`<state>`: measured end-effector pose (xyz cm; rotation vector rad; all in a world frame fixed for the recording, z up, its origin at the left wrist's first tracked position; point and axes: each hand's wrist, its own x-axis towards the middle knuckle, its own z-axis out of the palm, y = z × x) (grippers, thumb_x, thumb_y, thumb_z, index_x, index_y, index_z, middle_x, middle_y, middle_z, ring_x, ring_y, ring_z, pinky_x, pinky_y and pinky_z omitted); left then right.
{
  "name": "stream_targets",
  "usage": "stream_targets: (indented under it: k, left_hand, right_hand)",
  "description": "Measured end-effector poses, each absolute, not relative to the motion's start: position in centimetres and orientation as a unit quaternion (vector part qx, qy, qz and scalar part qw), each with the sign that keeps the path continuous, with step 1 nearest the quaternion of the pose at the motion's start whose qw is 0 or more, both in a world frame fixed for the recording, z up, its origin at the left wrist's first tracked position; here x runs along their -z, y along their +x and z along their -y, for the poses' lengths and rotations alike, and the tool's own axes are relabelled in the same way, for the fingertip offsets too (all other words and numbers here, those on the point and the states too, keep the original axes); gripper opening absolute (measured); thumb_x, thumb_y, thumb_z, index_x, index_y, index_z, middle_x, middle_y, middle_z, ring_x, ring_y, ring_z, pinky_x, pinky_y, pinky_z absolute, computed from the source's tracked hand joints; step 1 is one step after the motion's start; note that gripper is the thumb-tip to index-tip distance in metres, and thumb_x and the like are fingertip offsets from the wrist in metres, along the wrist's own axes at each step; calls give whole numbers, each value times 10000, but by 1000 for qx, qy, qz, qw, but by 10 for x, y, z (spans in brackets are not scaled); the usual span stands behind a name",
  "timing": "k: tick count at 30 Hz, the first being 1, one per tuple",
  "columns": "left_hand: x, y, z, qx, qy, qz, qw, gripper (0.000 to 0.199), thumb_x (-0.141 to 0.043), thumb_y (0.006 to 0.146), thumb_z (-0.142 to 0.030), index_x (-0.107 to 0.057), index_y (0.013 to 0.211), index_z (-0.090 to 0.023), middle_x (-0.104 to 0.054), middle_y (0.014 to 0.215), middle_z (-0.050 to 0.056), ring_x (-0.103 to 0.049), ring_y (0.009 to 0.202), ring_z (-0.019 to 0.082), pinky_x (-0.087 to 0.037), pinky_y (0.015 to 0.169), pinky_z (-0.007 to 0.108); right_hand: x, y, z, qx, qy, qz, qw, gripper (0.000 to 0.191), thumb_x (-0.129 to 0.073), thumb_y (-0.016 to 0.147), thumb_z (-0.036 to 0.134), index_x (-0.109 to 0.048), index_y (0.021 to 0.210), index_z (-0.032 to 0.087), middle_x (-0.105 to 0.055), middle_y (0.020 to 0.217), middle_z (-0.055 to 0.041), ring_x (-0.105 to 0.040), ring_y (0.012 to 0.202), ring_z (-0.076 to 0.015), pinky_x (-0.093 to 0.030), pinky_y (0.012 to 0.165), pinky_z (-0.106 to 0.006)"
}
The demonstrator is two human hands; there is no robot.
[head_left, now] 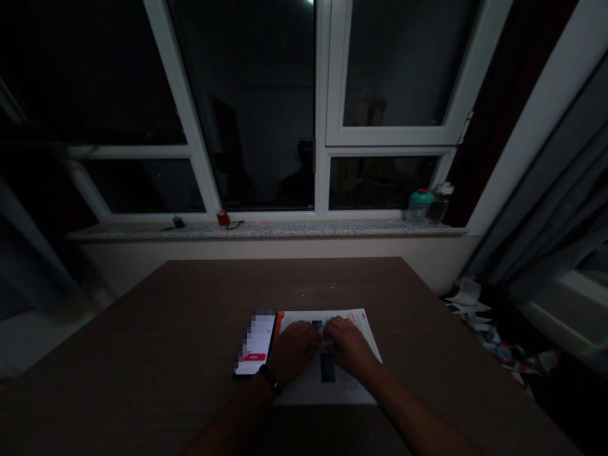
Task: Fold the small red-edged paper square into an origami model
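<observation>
My left hand (pixel 297 347), with a dark band on its wrist, and my right hand (pixel 349 345) meet over a printed sheet or booklet (pixel 304 394). Fingers of both hands are curled in and pinched close together. A small pale strip (pixel 326 342) shows between the fingertips; its kind is too dim to make out. The white page carries dark pictures and lines of print, with an orange band at its upper left. Close to my left hand lies a phone (pixel 256 339) with its screen lit. A pink patch (pixel 352 319) shows beyond my right hand.
The brown table (pixel 190 329) reaches toward a speckled windowsill (pixel 285 228). On the sill stand a green-lidded bottle (pixel 420 208), a clear bottle (pixel 441 204), a small red object (pixel 223 218) and a small dark one (pixel 178 221). Papers (pixel 475 310) are heaped beyond the table's right edge.
</observation>
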<state>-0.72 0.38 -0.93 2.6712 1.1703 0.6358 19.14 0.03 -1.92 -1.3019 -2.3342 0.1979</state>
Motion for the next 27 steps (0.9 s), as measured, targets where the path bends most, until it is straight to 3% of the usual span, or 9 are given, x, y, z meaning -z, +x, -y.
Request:
stream_targets:
  k: [15,23,27]
  left_hand:
    - [6,-7,-3,-171,884,-428,82,220,-530,804,-20,-586,910,-205,-631,971,20,-564,931,206,-396,823,320]
    - [4,-8,-2,-171,887,-419,89,41,-634,867,-221,-611,890,-197,-631,975,41,-570,930,222,-412,809,336]
    - [12,-8,-5,-174,889,-415,86,39,-594,901,-210,-614,874,-190,-619,974,44,-562,926,213,-416,801,327]
  right_hand:
    - [20,201,-5,-117,-438,863,223,206,-594,763,71,-635,911,208,-625,955,-28,-565,960,-194,-389,859,-305]
    - [10,208,-3,-135,-410,876,217,142,-657,814,181,-671,950,218,-633,999,-32,-572,996,-202,-390,887,-322]
    - [13,210,-5,-143,-411,871,228,89,-679,844,228,-686,933,226,-637,994,-26,-567,1000,-201,-395,881,-318]
